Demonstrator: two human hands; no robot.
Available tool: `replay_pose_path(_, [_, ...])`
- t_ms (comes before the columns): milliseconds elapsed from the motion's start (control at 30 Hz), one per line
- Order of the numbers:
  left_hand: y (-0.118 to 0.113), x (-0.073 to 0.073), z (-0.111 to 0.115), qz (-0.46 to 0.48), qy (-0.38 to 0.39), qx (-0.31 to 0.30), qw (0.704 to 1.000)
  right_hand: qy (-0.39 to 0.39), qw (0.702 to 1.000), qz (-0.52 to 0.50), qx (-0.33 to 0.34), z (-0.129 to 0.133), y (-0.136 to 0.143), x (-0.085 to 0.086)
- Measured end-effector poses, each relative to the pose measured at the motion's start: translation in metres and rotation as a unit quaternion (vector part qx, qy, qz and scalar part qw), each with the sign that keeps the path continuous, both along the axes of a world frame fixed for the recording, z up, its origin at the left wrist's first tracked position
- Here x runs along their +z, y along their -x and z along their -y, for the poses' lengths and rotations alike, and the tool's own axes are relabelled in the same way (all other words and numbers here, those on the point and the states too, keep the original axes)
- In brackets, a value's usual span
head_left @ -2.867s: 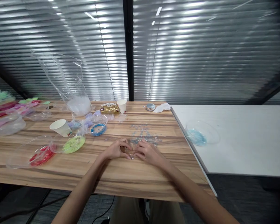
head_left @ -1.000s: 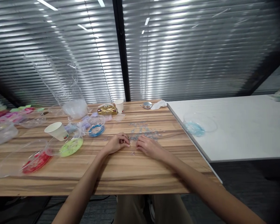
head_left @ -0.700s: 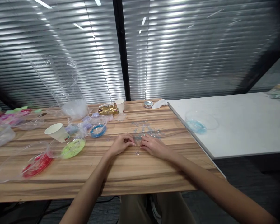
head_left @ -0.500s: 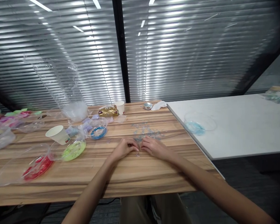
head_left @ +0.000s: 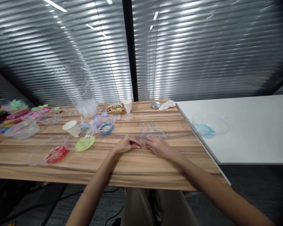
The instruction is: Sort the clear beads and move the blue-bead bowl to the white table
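My left hand (head_left: pixel 128 144) rests low over the wooden table (head_left: pixel 136 171), thumb and fingertips pinched together. Facing it from close by, my right hand (head_left: pixel 159 146) has its fingers curled and pressed together. Whatever sits between the fingertips is too small to make out. Just beyond both hands, small clear bluish pieces (head_left: pixel 153 130) lie scattered on the wood. A tiny clear piece (head_left: pixel 141 152) lies just below my fingertips.
Clear round containers with red (head_left: pixel 57 154), lime-green (head_left: pixel 85 143) and blue (head_left: pixel 107 128) contents stand left. Around them are a paper cup (head_left: pixel 72 128), a gold packet (head_left: pixel 116 109) and a plastic bag (head_left: pixel 87 108). Right, a white table (head_left: pixel 247 125) adjoins, bearing a light-blue container (head_left: pixel 204 130).
The head view has turned slightly left, so the table's things appear farther right. My hands stay close together at the same spot by the clear pieces, fingers still pinched.
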State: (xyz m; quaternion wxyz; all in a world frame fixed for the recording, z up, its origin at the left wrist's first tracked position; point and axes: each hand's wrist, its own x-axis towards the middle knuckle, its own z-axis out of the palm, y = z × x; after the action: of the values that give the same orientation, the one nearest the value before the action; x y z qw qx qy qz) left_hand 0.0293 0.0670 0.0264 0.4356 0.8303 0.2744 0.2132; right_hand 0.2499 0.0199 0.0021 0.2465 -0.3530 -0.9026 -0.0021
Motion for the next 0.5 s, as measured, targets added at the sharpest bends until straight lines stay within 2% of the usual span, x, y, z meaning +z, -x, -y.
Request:
replay_pose_path(233, [-0.004, -0.007, 0.003, -0.003, -0.018, 0.042, 0.999, -0.003, 1.000, -0.003, 0.005, -0.002, -0.001, 0.000])
replay_pose_path(500, [-0.008, -0.013, 0.003, -0.005, -0.028, 0.057, 0.998, 0.001, 0.999, -0.016, -0.029, -0.004, 0.000, 0.006])
